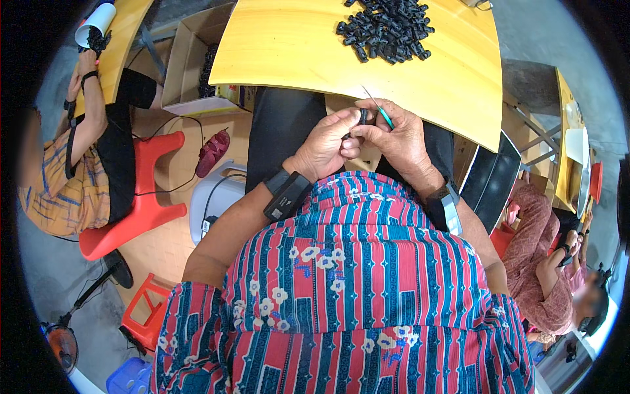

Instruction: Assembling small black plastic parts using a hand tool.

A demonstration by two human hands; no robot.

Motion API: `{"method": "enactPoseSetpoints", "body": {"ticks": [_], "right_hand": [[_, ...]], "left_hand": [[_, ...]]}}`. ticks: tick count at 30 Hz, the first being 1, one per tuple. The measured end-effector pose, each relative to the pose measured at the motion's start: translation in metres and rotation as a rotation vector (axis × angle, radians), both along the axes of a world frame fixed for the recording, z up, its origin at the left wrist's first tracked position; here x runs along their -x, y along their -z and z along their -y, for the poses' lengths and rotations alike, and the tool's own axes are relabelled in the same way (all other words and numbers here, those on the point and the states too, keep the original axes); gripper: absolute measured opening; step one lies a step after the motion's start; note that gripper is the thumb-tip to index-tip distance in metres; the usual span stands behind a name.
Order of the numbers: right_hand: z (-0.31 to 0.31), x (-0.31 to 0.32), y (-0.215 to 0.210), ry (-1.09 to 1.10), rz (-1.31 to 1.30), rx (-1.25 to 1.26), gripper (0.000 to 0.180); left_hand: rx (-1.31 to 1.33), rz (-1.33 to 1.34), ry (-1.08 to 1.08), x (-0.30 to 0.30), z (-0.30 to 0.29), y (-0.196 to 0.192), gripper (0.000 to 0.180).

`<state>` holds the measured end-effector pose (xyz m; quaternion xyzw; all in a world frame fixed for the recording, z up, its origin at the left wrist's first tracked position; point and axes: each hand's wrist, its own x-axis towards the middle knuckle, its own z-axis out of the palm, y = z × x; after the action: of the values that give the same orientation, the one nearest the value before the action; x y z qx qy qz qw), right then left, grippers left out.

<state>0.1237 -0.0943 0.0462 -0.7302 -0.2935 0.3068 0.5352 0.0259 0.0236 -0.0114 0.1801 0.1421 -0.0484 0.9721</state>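
Note:
My left hand (pixel 331 139) pinches a small black plastic part (pixel 363 117) between thumb and fingers, just off the near edge of the yellow table (pixel 282 49). Close against it, my right hand (pixel 397 134) grips a thin pick with a green handle (pixel 385 118); its pointed metal tip slants up and to the left over the tabletop. The right thumb and fingertips also meet at the black part. Farther back on the table lies a heap of similar black parts (pixel 387 31).
Left of the table stands an open cardboard box (pixel 190 56) holding dark pieces. Red plastic stools (pixel 154 190) and a dark red shoe (pixel 213 152) are on the floor at left. One person (pixel 72 171) works at a left table; others (pixel 541 256) sit at right.

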Motion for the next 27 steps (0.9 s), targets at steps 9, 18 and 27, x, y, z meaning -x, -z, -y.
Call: {"method": "enactPoseSetpoints", "body": {"ticks": [9,18,27], "right_hand": [[0.000,-0.005,-0.007,-0.061,0.162,0.111,0.032],[0.010,-0.006,0.006,-0.156,0.482,0.149,0.020],[0.006,-0.004,0.004,-0.226,0.650,0.223,0.025]], "left_hand": [[-0.036,0.000,0.002,-0.001,0.001,-0.003,0.018],[-0.028,0.018,-0.097,-0.002,0.002,-0.003,0.013],[-0.101,0.039,-0.079,-0.002,0.002,-0.001,0.013]]}}
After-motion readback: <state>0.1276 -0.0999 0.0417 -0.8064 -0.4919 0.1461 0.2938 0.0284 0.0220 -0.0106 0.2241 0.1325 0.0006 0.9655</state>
